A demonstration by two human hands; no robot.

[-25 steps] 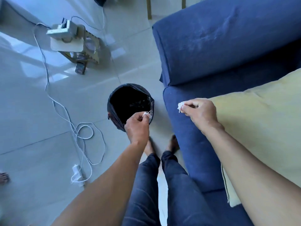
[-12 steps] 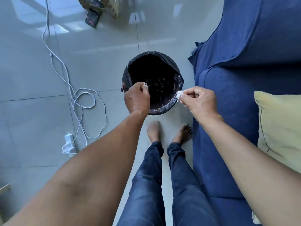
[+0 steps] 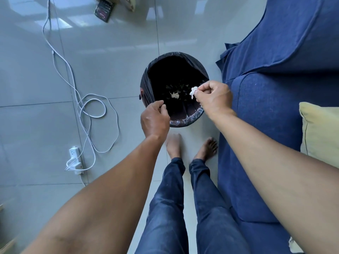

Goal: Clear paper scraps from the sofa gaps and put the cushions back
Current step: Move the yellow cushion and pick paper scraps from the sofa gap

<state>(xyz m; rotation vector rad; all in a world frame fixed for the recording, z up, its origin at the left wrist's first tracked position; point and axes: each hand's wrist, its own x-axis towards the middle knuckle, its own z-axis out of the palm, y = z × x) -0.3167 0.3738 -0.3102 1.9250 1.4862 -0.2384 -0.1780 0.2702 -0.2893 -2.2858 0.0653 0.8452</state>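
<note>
A round bin with a black liner [image 3: 185, 120] stands on the floor beside the blue sofa [image 3: 271, 110]. Several paper scraps [image 3: 174, 94] lie at its bottom. My right hand [image 3: 214, 99] is over the bin's right rim, pinching a small white paper scrap [image 3: 193, 91] between thumb and fingertips. My left hand [image 3: 155, 120] hovers at the bin's near-left rim with loosely curled, slightly parted fingers and no paper visible in it. A yellow cushion [image 3: 321, 131] lies on the sofa seat at the right edge.
A white cable [image 3: 91, 107] loops over the tiled floor to a power strip [image 3: 74, 160] on the left. A phone [image 3: 103, 9] lies at the top. My bare feet [image 3: 190, 147] stand just in front of the bin, close to the sofa's edge.
My right hand moved from the sofa side to over the bin with its scrap. The scrap seen in my left hand is gone, and its fingers have loosened.
</note>
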